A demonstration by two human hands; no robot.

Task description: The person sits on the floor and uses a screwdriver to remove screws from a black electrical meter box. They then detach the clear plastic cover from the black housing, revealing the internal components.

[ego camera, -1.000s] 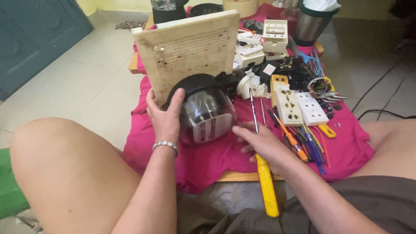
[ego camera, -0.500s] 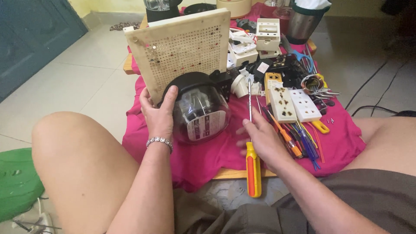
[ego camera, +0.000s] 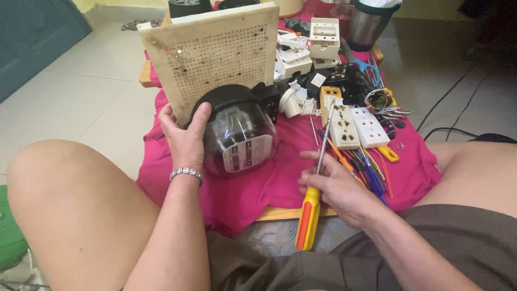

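Note:
A round electric meter [ego camera: 237, 134] with a clear glass dome and black base lies on a pink cloth [ego camera: 269, 183], leaning against a cream perforated board [ego camera: 215, 54]. My left hand [ego camera: 184, 141], with a bracelet at the wrist, grips the meter's left side. My right hand [ego camera: 336, 186] pinches the metal shaft of a long screwdriver [ego camera: 314, 194]; its yellow and orange handle hangs down toward my lap and the tip points up toward the sockets.
White socket blocks [ego camera: 355, 126], black plugs, loose coloured wires [ego camera: 366, 167] and small tools crowd the cloth's right half. A steel cup [ego camera: 369, 24] stands at the back. A black cable [ego camera: 458, 102] runs over the tiled floor on the right. My bare knees flank the low wooden table.
My right hand has slid along the screwdriver and turned it, so the handle now points down to my lap. The view has shifted closer. My left hand stays on the meter.

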